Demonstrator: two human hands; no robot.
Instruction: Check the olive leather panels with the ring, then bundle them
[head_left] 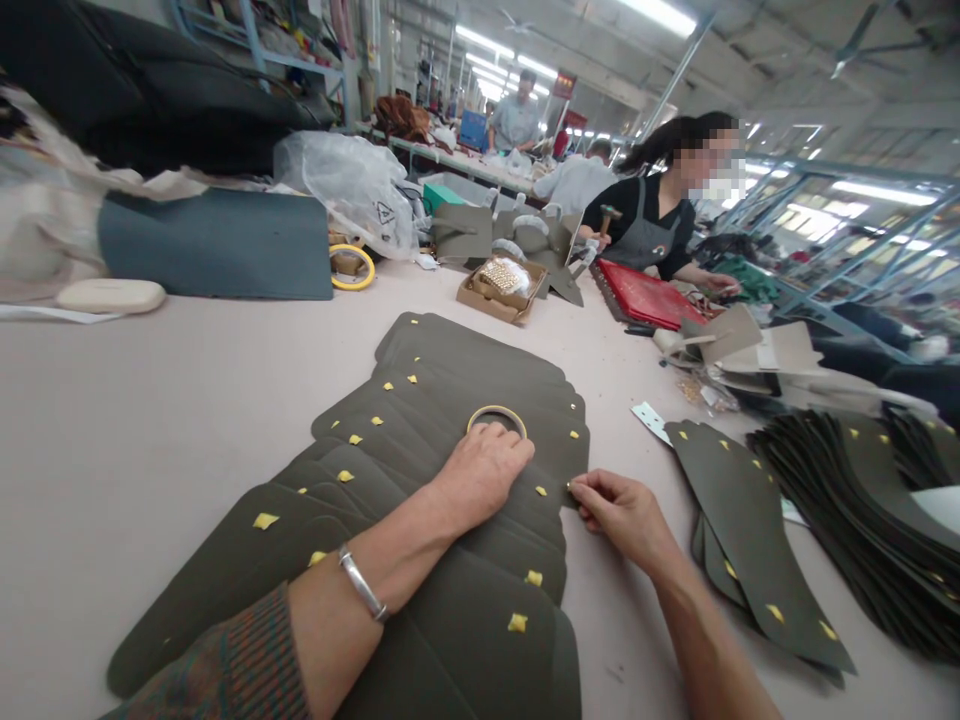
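Left hand point(484, 470) lies knuckles-up on the fanned-out olive panels point(420, 400), fingers curled over the near rim of a tape roll point(496, 409). Can't tell if it's actually gripping the roll or just leaning on it. Right hand point(619, 510) sits just beside it, thumb and forefinger pinched shut on the panels' right edge, where a tiny yellow speck shows. Whether that speck is between the fingertips is too small to make out.

The panels spread from under both forearms out past the left hand, each dotted with yellow squares point(264, 520).

What I'd worry about: the whole fan is held only by the left hand's weight, so a tug from the pinch could slide the top panel and mess up the overlap. The sleeve and forearm lying across the near panels could rub those squares loose too. Further right of the right hand there's a second pile point(750, 520) close by on the desk point(150, 400), so pieces could easily get mixed.
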